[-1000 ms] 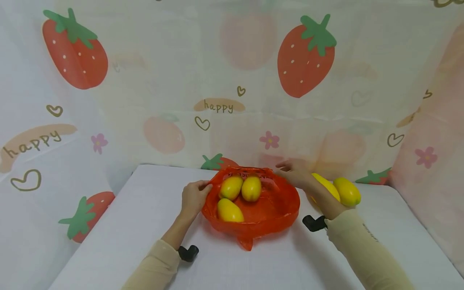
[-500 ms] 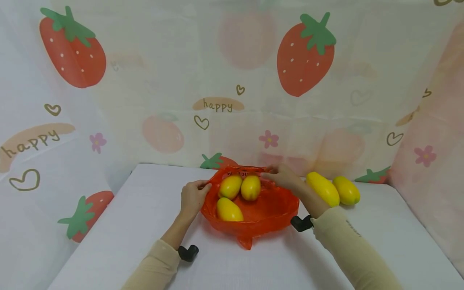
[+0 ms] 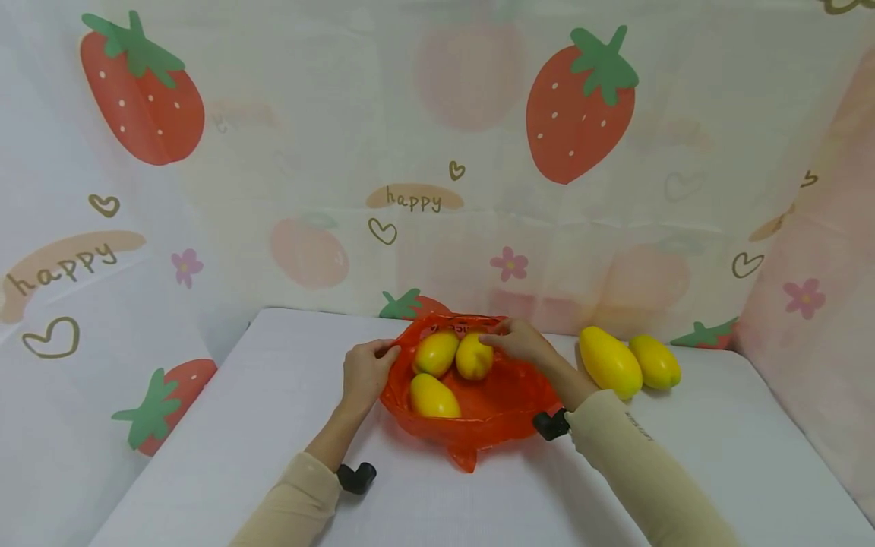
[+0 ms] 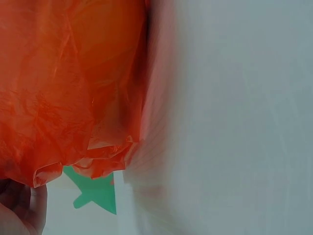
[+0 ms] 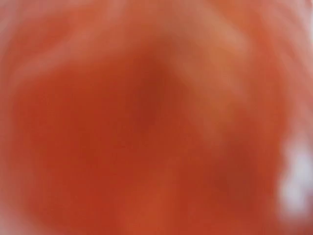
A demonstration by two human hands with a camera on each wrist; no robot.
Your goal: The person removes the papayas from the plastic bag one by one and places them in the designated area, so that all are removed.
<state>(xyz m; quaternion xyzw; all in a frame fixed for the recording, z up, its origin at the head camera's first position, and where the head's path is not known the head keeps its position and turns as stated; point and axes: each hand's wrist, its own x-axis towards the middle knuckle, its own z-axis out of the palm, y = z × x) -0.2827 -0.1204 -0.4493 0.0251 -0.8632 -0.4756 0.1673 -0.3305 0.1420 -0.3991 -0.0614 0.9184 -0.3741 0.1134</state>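
Note:
A red plastic bag (image 3: pixel 516 395) stands spread open on the table in the head view, its rim folded outward. Inside it lie three yellow mangoes: the front one (image 3: pixel 434 396), the back left one (image 3: pixel 436 353) and the back right one (image 3: pixel 475 365). My left hand (image 3: pixel 364 374) pinches the left rim of the bag; in the left wrist view its fingers (image 4: pixel 36 208) meet the bag's crumpled edge. Over the bag's back right side reaches my right hand (image 3: pixel 522 343), fingertips at the upper right of the back right mango. Its grip is hidden. The right wrist view is a red blur.
Two more yellow mangoes, a large one (image 3: pixel 611 363) and a smaller one (image 3: pixel 655 362), lie side by side on the white table (image 3: pixel 724 448), right of the bag. A printed strawberry curtain (image 3: pixel 437 114) rises behind the table's back edge.
My right hand has moved left from above the bag's back right rim to the back right mango. The left hand and the bag have stayed in place.

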